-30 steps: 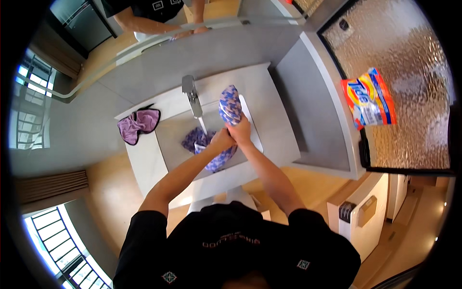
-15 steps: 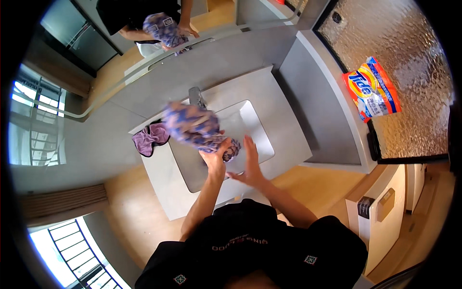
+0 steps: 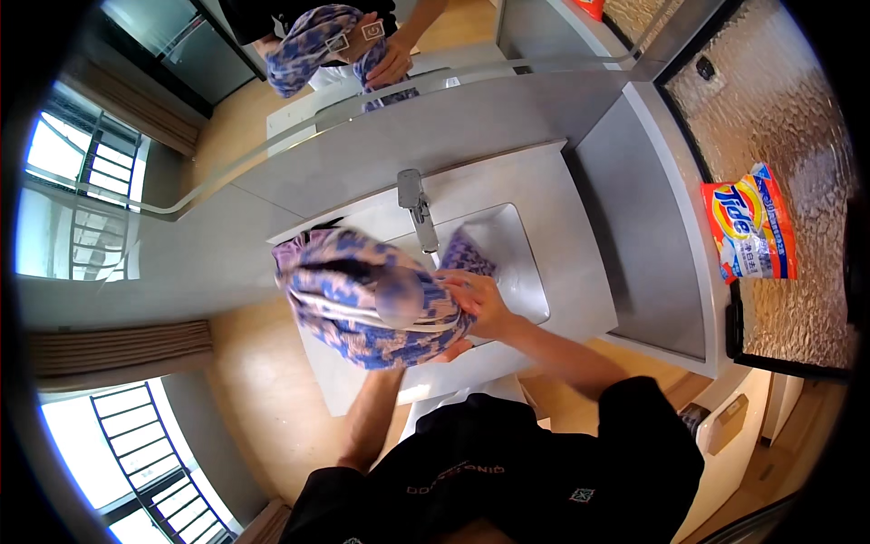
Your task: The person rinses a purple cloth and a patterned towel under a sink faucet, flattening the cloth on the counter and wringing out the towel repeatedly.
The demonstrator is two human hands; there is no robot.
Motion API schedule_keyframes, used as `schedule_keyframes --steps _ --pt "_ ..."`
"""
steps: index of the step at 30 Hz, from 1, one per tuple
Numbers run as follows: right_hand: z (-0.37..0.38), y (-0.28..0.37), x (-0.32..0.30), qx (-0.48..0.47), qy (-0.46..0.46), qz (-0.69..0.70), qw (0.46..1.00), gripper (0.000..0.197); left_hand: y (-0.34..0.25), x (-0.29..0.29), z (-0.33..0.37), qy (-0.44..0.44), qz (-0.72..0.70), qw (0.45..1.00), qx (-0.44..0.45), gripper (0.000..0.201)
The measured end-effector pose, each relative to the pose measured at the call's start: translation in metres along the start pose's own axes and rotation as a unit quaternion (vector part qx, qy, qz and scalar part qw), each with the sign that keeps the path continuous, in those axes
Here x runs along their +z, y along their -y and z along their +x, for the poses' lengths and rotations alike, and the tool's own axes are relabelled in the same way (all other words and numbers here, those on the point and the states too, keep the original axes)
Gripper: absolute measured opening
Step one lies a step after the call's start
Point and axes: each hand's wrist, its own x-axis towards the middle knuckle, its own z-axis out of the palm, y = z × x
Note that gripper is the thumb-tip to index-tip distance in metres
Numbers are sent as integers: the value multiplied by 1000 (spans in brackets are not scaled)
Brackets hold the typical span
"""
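Note:
A blue and pink patterned cloth with white bands is bunched over the near left part of the sink, blurred by motion. My right hand is closed on its right side. Most of my left hand is hidden under the bundle; only some fingers show at its lower right, wrapped round the cloth. One end of the cloth hangs down into the basin beneath the tap. In the mirror, both hands hold the folded cloth.
A purple cloth with dark trim lies on the counter's left end, partly covered. An orange detergent bag is at the right, against textured glass. A grey side wall bounds the counter's right, and a mirror rises behind.
My right hand, open and apart before, now grips the cloth. The bundle has spread wider and come nearer to me, with one end lowered into the basin. The view has shifted.

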Motion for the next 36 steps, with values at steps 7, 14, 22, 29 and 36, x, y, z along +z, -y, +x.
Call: schedule_keyframes --steps 7,14,22,29,36 --pt "56 -17 -26 64 338 87 935 52 91 -42 -11 86 -214 968 -97 54" --pt "102 -53 -19 322 588 69 739 57 155 -59 -20 106 -336 927 -127 52" --pt "50 -56 -17 163 522 75 834 80 71 1 -45 -218 -268 932 -111 52" --pt "-6 -102 -23 370 154 289 869 52 2 13 -3 -430 -354 830 -26 45" --pt "0 -201 14 230 224 692 646 71 -18 2 22 -481 -396 782 19 37"
